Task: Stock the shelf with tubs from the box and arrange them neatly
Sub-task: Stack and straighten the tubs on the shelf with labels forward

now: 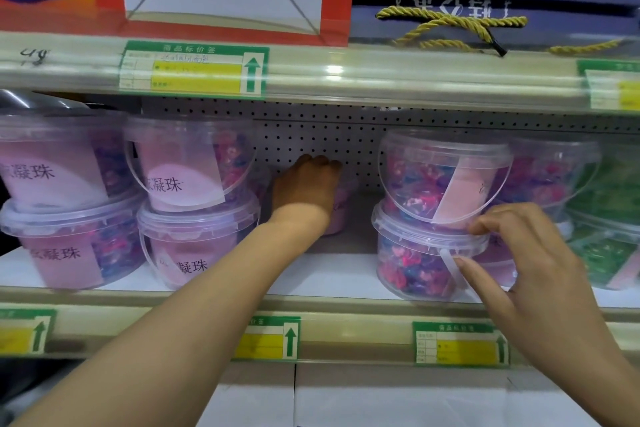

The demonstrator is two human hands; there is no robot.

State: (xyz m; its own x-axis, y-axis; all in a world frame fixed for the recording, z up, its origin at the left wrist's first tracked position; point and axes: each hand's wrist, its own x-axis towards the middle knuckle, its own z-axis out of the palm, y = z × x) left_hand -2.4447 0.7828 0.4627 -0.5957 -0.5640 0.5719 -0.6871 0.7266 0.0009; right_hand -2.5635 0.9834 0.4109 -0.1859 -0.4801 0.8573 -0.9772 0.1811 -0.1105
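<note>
The left hand [306, 189] reached far into the gap on the shelf [332, 274], fingers curled over a pink tub [341, 210] standing upright at the back, mostly hidden by the hand. The right hand [530, 260] pinched the handle of the lower tub [420, 262] in the right stack; the upper tub [440, 173] sat tilted on it, its label facing right. Two upright stacks stood left.

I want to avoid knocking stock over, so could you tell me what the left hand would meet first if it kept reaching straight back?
Probably the pink tub it already covers at the back; behind that, the perforated back panel.
</note>
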